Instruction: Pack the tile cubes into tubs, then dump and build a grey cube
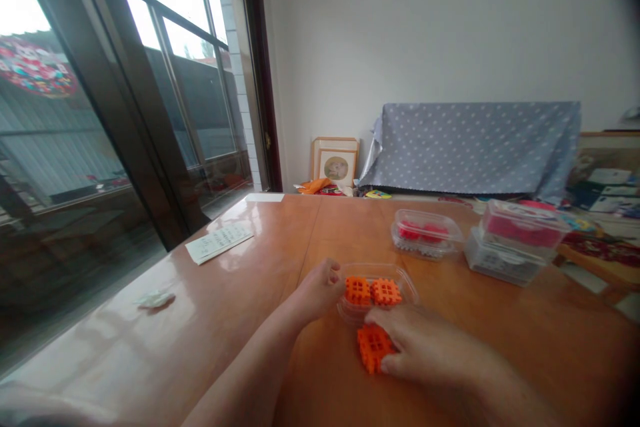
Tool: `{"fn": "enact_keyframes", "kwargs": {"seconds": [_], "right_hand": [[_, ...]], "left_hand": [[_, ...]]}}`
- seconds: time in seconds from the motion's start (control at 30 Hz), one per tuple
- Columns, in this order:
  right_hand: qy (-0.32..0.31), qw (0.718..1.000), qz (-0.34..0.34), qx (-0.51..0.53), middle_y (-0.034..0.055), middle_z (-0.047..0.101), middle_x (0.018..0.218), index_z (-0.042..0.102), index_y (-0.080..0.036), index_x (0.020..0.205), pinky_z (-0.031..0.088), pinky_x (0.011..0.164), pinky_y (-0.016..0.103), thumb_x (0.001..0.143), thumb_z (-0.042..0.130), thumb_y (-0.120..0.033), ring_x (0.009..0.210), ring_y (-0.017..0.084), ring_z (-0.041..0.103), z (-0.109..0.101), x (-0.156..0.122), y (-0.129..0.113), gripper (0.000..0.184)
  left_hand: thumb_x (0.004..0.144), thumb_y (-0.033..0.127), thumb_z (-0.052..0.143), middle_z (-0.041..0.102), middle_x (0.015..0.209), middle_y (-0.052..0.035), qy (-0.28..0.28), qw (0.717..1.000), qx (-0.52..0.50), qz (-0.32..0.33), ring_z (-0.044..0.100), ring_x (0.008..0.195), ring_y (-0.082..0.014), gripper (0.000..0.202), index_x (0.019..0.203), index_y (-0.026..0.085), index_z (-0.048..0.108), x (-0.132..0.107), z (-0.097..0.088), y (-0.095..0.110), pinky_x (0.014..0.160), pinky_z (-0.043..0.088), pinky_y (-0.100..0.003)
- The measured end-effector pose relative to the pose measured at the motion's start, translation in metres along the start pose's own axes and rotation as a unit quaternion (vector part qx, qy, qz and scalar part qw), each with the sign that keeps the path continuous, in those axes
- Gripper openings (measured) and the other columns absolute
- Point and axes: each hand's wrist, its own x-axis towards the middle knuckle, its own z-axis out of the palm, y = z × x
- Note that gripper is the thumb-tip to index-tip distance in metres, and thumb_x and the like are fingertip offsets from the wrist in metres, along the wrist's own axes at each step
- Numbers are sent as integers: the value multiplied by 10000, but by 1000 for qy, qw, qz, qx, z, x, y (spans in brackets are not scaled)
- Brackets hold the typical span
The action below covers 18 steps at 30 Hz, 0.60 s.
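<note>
My right hand (417,340) pinches an orange toy building block (375,349) with notched edges and a windowed face, just in front of a clear plastic container (411,288). Inside the container, two similar stacks of orange blocks (387,291) sit side by side. At the container's left rim is my left hand (324,285), its fingers curled against the edge; the thumb side is partly hidden.
Farther back right stands a clear container (453,233) with red pieces. Beside it are stacked plastic boxes (505,257), the upper one with pink contents. Written paper (220,241) and a crumpled whitish item (154,299) lie on the left of the wooden table (280,247).
</note>
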Motion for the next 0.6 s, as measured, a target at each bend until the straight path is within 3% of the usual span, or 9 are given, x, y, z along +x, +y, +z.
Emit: {"fn": "enact_keyframes", "kwargs": {"seconds": [0.37,0.5,0.6], "right_hand": [[10,1000,11,-4,62,727,1015,691,-239,1071,355,657,299,737,728,-331,873,246,644,4,2,-2,349],[12,1000,8,3,39,716,970,681,-232,1005,324,625,283,727,727,-307,826,217,624,1,0,-5,291],[5,999,6,53,-9,686,875,667,-255,1074,313,589,261,734,751,-324,746,171,591,-9,-5,-4,358]], "left_hand": [[813,225,545,688,996,-57,-2,1000,-4,9,653,829,-176,391,1201,176,542,3,1,-6,623,414,-238],[808,224,548,691,962,-52,-6,1000,-3,4,649,803,-171,394,1198,167,539,2,0,-2,612,406,-236],[809,225,552,693,943,-45,-3,1000,-5,3,642,776,-162,407,1210,163,536,1,0,0,595,402,-231]]}}
